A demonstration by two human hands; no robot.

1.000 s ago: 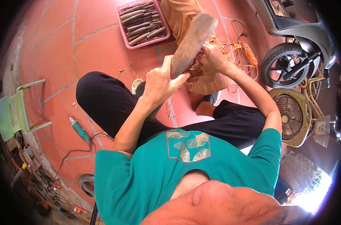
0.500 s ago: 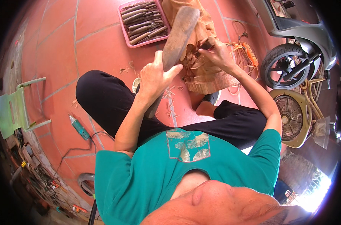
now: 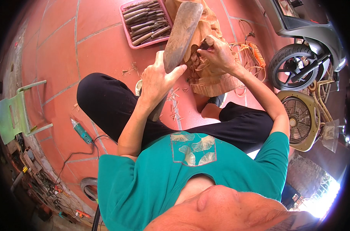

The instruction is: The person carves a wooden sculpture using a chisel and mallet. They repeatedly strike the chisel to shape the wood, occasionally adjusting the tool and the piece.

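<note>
My left hand point(image 3: 157, 79) is wrapped round a long, worn wooden mallet point(image 3: 184, 32), shaped like a flat club. The mallet's broad end points up and away, and its narrow end reaches down by my thigh. In my right hand point(image 3: 221, 54) is a carving chisel point(image 3: 204, 46), mostly hidden by the closed fingers; its dark end shows. That hand is against the carved wooden block point(image 3: 209, 85), which has leaf-like relief and stands between my legs. Where the chisel's edge meets the wood is hidden. The mallet's broad end is beside the block, left of the chisel.
A pink tray point(image 3: 134, 46) of wood-handled chisels lies at the far left of the block. Wood chips point(image 3: 175, 111) are scattered on the red tiles. A green rotary tool point(image 3: 81, 131) with a cord and a green chair point(image 3: 15, 115) are left; a fan point(image 3: 298, 121) and motorbike wheel point(image 3: 294, 67) right.
My right hand and the chisel have shifted slightly left along the carving. My left hand with the mallet has moved a little left and nearer. Both grips look the same.
</note>
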